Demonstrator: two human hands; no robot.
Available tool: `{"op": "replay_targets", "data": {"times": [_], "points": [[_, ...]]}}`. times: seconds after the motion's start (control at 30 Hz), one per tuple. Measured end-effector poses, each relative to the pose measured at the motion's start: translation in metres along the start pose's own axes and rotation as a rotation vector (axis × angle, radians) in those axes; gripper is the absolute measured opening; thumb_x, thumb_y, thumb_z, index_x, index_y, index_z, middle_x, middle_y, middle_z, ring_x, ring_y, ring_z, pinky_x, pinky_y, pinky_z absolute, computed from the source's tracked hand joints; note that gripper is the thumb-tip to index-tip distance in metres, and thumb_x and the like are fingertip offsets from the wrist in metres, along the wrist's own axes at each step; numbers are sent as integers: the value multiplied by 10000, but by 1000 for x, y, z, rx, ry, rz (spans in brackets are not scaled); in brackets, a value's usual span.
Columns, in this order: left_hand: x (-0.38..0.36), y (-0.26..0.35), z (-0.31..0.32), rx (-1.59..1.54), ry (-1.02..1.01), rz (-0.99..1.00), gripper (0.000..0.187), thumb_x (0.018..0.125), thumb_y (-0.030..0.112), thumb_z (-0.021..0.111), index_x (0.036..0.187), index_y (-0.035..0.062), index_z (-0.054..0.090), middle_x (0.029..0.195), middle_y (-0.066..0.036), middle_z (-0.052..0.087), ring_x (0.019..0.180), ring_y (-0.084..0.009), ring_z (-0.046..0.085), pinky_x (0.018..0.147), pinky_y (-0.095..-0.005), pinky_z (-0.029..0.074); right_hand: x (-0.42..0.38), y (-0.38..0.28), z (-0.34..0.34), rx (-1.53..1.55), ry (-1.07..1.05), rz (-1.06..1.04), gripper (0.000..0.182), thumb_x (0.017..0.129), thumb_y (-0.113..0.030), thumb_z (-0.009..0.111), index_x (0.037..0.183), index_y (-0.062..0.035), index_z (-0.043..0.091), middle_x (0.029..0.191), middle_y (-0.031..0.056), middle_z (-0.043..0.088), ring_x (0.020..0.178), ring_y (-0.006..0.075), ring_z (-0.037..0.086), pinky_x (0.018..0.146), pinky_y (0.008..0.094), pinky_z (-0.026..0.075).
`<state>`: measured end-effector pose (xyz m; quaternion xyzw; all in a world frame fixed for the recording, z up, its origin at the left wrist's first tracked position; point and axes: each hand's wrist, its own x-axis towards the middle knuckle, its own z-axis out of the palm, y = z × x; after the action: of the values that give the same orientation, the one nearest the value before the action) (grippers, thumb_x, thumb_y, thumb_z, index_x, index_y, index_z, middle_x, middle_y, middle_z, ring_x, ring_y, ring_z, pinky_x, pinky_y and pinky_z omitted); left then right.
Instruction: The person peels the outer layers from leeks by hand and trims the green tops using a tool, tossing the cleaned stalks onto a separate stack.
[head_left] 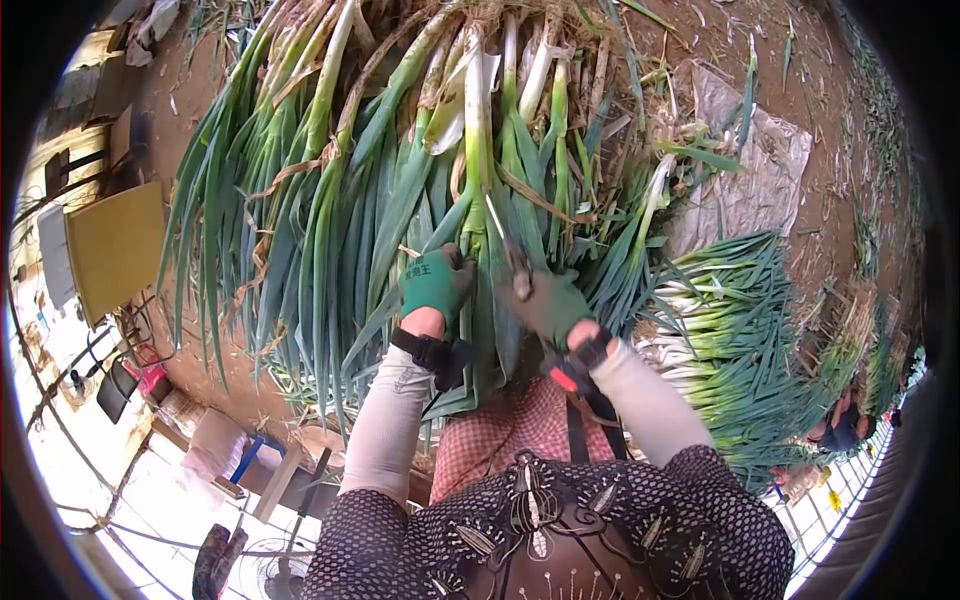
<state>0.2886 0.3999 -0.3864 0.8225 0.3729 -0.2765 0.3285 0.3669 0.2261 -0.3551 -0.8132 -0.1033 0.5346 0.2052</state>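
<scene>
A large pile of long green onions lies in front of me, white stalks and roots away from me, green leaves toward me. My left hand, in a green glove with dark fingertips, is closed around the leaves of one thick onion. To its right, my right hand, also gloved, is wrapped round the handle of a knife. The thin blade points up and away beside that onion's stalk. Both hands are close together above the leaves near my lap.
Stacked onions with white stalks lie at the right. Beyond them a dirty sheet covers some soil. A yellow board stands at the left. A person is partly visible at the far right.
</scene>
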Motion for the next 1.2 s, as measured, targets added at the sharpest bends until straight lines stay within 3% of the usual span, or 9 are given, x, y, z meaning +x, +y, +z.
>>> {"op": "replay_targets", "data": {"times": [0.6,0.63,0.73,0.8,0.93,1.0,1.03,1.1,1.2], "points": [[-16,-9,12,-312,-34,62,268,858,288,672,898,23,655,734,-163,651,629,-259,609,618,-378,466,-33,14,9,-25,-73,12,536,823,-587,629,846,-57,708,829,224,680,839,416,660,772,461,518],[-16,-9,13,-287,-18,71,263,860,281,673,894,22,650,727,-161,647,620,-253,599,611,-374,462,-24,15,8,24,-95,38,537,828,-590,622,904,-65,706,864,224,683,875,407,663,782,457,516],[-19,-10,15,-252,9,91,259,862,277,678,885,21,640,711,-155,638,601,-242,581,597,-369,452,5,23,10,158,55,-117,503,874,-532,621,811,-35,660,636,102,651,589,230,661,599,369,513],[-24,-12,17,-280,-2,92,272,860,293,682,883,25,636,708,-152,636,600,-244,585,594,-372,450,28,11,-4,114,18,-16,511,874,-543,621,796,-39,655,637,96,656,570,191,658,582,340,509],[-37,-20,24,-180,-12,97,283,860,309,679,886,31,636,695,-147,626,591,-248,578,588,-374,446,100,-9,-35,90,188,-219,621,865,-625,555,822,-19,685,656,114,669,618,236,673,632,368,523],[-46,-12,17,-200,-10,74,291,860,319,676,888,32,635,690,-151,618,587,-256,574,587,-379,446,131,-32,-59,11,116,-112,668,841,-662,541,878,-12,688,674,127,673,647,251,672,659,382,524],[-51,-5,10,-254,-15,78,270,868,293,685,872,27,634,670,-101,615,590,-189,563,581,-342,439,147,-42,-70,-10,72,-60,687,831,-676,536,901,-10,689,683,133,674,658,255,672,668,386,524],[-50,-19,20,-402,-39,60,282,868,308,682,855,29,640,704,-99,646,624,-195,606,601,-343,460,168,-52,-85,24,-43,41,696,818,-684,541,925,-12,687,696,140,676,665,256,668,670,385,521],[-47,-39,30,-718,-134,-28,227,876,264,691,837,45,641,708,-20,620,636,-114,559,597,-287,442,144,-49,-78,24,96,-35,688,822,-686,535,943,-29,699,700,136,675,634,256,654,650,382,514]]}}
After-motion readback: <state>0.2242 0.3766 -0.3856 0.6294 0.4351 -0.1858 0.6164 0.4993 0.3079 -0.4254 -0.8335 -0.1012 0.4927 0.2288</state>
